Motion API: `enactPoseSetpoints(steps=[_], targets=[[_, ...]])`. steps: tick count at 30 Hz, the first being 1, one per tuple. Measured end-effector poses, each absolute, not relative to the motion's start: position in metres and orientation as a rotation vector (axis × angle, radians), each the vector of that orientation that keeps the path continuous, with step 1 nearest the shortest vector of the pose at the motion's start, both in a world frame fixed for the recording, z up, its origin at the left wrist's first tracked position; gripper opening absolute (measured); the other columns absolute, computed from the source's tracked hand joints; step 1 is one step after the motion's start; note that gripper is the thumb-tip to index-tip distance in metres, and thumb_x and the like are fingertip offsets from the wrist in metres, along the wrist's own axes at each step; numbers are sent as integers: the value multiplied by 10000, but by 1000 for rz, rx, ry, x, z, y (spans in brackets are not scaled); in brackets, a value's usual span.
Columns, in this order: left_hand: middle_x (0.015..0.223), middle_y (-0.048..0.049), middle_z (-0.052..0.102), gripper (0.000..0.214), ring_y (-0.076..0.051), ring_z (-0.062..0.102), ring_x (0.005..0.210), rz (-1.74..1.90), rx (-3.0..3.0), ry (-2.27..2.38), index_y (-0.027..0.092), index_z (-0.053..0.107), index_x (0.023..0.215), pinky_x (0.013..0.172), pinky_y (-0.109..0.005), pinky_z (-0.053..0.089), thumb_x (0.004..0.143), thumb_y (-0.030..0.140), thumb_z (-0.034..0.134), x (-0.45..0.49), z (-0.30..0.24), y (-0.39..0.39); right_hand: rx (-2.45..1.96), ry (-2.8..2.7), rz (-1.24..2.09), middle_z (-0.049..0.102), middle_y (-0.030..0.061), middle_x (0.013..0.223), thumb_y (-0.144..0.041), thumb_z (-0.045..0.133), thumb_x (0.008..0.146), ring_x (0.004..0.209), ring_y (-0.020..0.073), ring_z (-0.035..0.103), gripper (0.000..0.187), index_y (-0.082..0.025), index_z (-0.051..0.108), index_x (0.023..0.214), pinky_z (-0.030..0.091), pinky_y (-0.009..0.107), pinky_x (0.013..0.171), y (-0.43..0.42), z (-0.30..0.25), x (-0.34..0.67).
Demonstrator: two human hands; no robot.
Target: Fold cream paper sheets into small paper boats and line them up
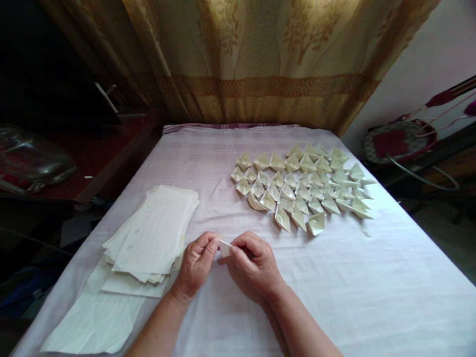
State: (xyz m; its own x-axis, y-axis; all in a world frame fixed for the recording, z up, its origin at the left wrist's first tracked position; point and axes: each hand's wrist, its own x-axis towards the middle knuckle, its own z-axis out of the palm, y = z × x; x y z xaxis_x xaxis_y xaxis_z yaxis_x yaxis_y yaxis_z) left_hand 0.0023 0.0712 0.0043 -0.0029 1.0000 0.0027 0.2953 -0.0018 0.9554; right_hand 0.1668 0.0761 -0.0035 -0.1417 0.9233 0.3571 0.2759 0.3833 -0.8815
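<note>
Left to right. Near the left edge of the cloth-covered table (375,297) we see a pale loose sheet (92,320), lying flat and slightly creased, partly under other paper. Just past it, a stack of lined paper (152,235) sits with uneven edges, its top sheet showing faint rules.

Next, the left hand (199,263): thumb and index finger pinched on one end of a small folded paper (225,248). We read that piece as very light, fairly stiff along the crease, soft and easy to crush elsewhere; not likely slippery, but it could tear if pulled hard. Best hold, we'd say: fingertips at the two ends of the folded edge, light pressure only.

The piece is between the two hands, right at the fingertips, just above the table, to the right of the stack. Its white upper edge slopes slightly down toward the right; most of the rest is small or hidden by fingers, so we can't tell the full shape.

Then the right hand (256,260): thumb and bent index finger grip the other end.

Beyond the right hand, toward the table's far right corner, we have many folded paper boats (303,191) in rough rows, close together, many seemingly touching. Neither hand touches them.
</note>
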Motion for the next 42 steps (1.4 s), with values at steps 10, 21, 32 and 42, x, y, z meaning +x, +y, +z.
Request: enactPoseSetpoints(steps=[10,21,32,42], targets=[[663,21,591,274,-116,547,618,1119,1457,1407,187,622,801,582,-203,461,904,422,523,2,-5,73,-1085,-1651,745,608,-7,643,-178,577,867,588,117,536,160,-203,650,727,405,233,571,76,-3,165],[825,-40,768,225,-164,721,726,1085,1568,1472,201,708,962,679,-235,569,855,369,603,11,-7,68,-1194,-1400,529,616,24,756,-206,630,884,671,139,570,109,-223,737,873,468,245,587,79,-11,167],[987,-63,781,279,-198,745,866,1087,1508,1444,196,711,1057,775,-265,598,858,367,615,11,-12,69,-1130,-1505,571,628,25,790,-154,638,861,658,123,591,118,-218,732,895,470,226,576,76,-9,162],[912,-59,780,356,-183,734,781,1055,1529,1461,169,702,1128,697,-245,587,883,402,589,8,-11,70,-1112,-1562,597,634,24,792,-149,659,837,662,119,592,98,-208,722,883,473,221,582,75,-10,160]])
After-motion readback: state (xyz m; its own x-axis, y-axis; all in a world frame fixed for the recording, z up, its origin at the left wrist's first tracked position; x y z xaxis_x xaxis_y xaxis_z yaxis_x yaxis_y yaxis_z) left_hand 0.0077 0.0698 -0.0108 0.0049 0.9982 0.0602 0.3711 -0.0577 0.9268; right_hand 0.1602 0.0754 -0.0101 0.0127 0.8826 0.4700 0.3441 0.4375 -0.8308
